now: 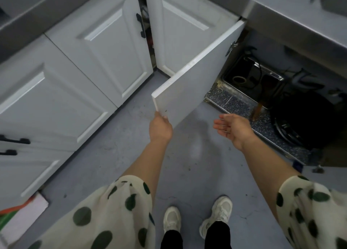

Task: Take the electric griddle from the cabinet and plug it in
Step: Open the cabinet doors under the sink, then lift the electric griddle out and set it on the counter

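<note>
A white cabinet door (pixel 193 83) stands swung open into the room. My left hand (pixel 160 129) grips its lower free corner. Behind it the cabinet's inside shows. A round black appliance with a brown handle, probably the electric griddle (pixel 304 123), stands on the speckled cabinet floor (pixel 232 102) at the right. A square black appliance (pixel 251 74) with black cords on it sits further back. My right hand (pixel 233 129) hovers open, palm up, in front of the cabinet sill, a short way left of the round appliance, touching nothing.
Shut white cabinet doors with black handles (pixel 140 25) fill the left side. A grey countertop (pixel 293 14) overhangs the open cabinet. My two white shoes (pixel 216 213) stand on the grey floor. A white and green object (pixel 20 216) lies at the lower left.
</note>
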A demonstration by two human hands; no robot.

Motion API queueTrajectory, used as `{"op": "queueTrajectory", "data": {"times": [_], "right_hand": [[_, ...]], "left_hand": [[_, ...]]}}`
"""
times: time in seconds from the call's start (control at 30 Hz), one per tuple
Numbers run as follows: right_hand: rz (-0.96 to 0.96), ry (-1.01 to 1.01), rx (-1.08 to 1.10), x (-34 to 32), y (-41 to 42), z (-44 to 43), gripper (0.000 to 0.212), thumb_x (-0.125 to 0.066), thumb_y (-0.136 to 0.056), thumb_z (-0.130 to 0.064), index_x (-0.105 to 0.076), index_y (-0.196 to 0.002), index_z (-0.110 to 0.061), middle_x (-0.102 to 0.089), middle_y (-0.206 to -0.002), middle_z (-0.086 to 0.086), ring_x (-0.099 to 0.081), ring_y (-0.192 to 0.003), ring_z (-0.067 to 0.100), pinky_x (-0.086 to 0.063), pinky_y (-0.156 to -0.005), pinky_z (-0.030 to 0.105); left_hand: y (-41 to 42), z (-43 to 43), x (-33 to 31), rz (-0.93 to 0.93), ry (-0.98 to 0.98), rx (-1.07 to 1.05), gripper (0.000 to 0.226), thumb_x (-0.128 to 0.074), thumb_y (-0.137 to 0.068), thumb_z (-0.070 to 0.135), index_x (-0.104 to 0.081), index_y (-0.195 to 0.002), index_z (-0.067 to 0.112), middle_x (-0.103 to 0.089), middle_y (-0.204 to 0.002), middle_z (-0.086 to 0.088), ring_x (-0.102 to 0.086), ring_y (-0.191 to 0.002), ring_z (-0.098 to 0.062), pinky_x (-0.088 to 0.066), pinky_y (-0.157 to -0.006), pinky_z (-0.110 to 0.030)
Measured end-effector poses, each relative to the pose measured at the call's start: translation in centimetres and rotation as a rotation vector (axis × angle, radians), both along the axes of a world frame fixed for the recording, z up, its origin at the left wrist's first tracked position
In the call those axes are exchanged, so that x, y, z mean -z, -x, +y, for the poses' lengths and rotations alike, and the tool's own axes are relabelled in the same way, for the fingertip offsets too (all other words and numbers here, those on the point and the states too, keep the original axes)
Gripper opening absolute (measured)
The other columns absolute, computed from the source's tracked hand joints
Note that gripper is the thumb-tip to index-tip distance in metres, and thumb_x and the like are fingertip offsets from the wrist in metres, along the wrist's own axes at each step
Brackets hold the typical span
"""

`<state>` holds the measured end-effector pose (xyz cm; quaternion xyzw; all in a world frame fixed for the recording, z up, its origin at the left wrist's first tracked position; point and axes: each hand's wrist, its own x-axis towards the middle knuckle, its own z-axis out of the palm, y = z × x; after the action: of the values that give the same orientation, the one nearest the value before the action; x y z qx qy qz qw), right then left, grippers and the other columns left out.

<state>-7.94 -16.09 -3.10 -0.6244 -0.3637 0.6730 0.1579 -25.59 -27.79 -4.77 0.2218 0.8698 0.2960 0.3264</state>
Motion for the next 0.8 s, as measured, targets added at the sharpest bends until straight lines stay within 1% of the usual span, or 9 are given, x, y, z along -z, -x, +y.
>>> {"op": "queueTrajectory", "data": {"times": [0.03, 0.1, 0.23, 0.33, 0.43, 0.47, 0.53, 0.63, 0.8], "right_hand": [[0.0, -0.002, 0.01, -0.4, -0.6, 0.1, 0.012, -0.043, -0.097, -0.011, -0.055, -0.095, -0.013, -0.065, -0.086, 0.007, -0.063, -0.073, 0.019, -0.048, -0.067, 0.028], [-0.001, -0.016, 0.04, -1.1, -2.1, 0.7, 0.014, -0.044, -0.097, -0.011, -0.056, -0.09, -0.013, -0.065, -0.085, 0.007, -0.063, -0.072, 0.019, -0.048, -0.066, 0.028], [-0.004, -0.04, 0.104, -2.2, -6.3, 2.4, 0.012, -0.044, -0.097, -0.012, -0.056, -0.097, -0.012, -0.066, -0.085, 0.008, -0.064, -0.071, 0.019, -0.048, -0.065, 0.028], [-0.004, -0.048, 0.169, -2.8, -10.0, 3.9, 0.014, -0.044, -0.097, -0.012, -0.057, -0.092, -0.013, -0.066, -0.086, 0.008, -0.064, -0.072, 0.02, -0.047, -0.065, 0.028], [-0.004, -0.045, 0.252, -2.9, -14.2, 5.4, 0.014, -0.043, -0.097, -0.011, -0.057, -0.1, -0.011, -0.067, -0.084, 0.008, -0.064, -0.071, 0.021, -0.047, -0.064, 0.028], [-0.009, -0.049, 0.292, -2.9, -17.1, 6.5, 0.014, -0.043, -0.096, -0.011, -0.057, -0.1, -0.011, -0.067, -0.084, 0.008, -0.064, -0.07, 0.021, -0.047, -0.064, 0.028], [-0.022, -0.052, 0.3, -2.6, -19.1, 7.1, 0.015, -0.044, -0.097, -0.011, -0.057, -0.103, -0.009, -0.067, -0.083, 0.008, -0.064, -0.07, 0.021, -0.047, -0.065, 0.028], [-0.038, -0.044, 0.346, -2.4, -22.8, 8.3, 0.018, -0.044, -0.097, -0.011, -0.057, -0.109, -0.007, -0.066, -0.082, 0.008, -0.063, -0.07, 0.021, -0.048, -0.065, 0.029], [-0.051, -0.011, 0.41, -0.9, -30.0, 10.6, 0.017, -0.045, -0.097, -0.011, -0.056, -0.11, -0.009, -0.064, -0.082, 0.008, -0.061, -0.068, 0.02, -0.046, -0.064, 0.027]], "left_hand": [[-0.6, 0.0, 0.1, -0.01, 0.026, 0.009, 0.035, -0.032, -0.103, 0.016, -0.05, -0.123, -0.007, -0.058, -0.122, -0.025, -0.056, -0.113, -0.036, -0.042, -0.087, -0.033], [-1.8, 0.5, -0.1, -0.013, 0.062, 0.051, 0.035, -0.032, -0.103, 0.017, -0.052, -0.117, -0.009, -0.059, -0.12, -0.027, -0.056, -0.112, -0.038, -0.043, -0.091, -0.036], [-5.1, 3.7, -1.1, 0.057, 0.048, 0.215, 0.035, -0.035, -0.102, 0.016, -0.053, -0.103, -0.014, -0.06, -0.109, -0.033, -0.057, -0.103, -0.043, -0.041, -0.082, -0.04], [-8.5, 7.1, -2.1, 0.079, -0.009, 0.312, 0.034, -0.038, -0.101, 0.015, -0.053, -0.1, -0.015, -0.059, -0.105, -0.037, -0.057, -0.101, -0.046, -0.041, -0.081, -0.044], [-12.2, 10.5, -2.4, 0.054, -0.026, 0.376, 0.034, -0.04, -0.1, 0.016, -0.057, -0.102, -0.012, -0.061, -0.109, -0.036, -0.058, -0.105, -0.045, -0.044, -0.084, -0.043], [-14.9, 12.4, -2.4, 0.041, -0.038, 0.412, 0.033, -0.04, -0.1, 0.016, -0.058, -0.1, -0.011, -0.061, -0.108, -0.036, -0.059, -0.104, -0.045, -0.045, -0.084, -0.042], [-16.4, 13.7, -2.5, 0.045, -0.057, 0.444, 0.03, -0.04, -0.1, 0.014, -0.059, -0.097, -0.009, -0.063, -0.104, -0.034, -0.06, -0.1, -0.044, -0.045, -0.081, -0.042], [-19.9, 16.0, -2.1, 0.045, -0.057, 0.481, 0.03, -0.041, -0.1, 0.015, -0.061, -0.102, -0.007, -0.064, -0.107, -0.031, -0.06, -0.102, -0.042, -0.045, -0.083, -0.041], [-27.0, 20.3, -0.8, -0.019, -0.06, 0.522, 0.029, -0.042, -0.099, 0.016, -0.064, -0.097, -0.004, -0.066, -0.101, -0.029, -0.061, -0.097, -0.042, -0.047, -0.078, -0.039]]}}
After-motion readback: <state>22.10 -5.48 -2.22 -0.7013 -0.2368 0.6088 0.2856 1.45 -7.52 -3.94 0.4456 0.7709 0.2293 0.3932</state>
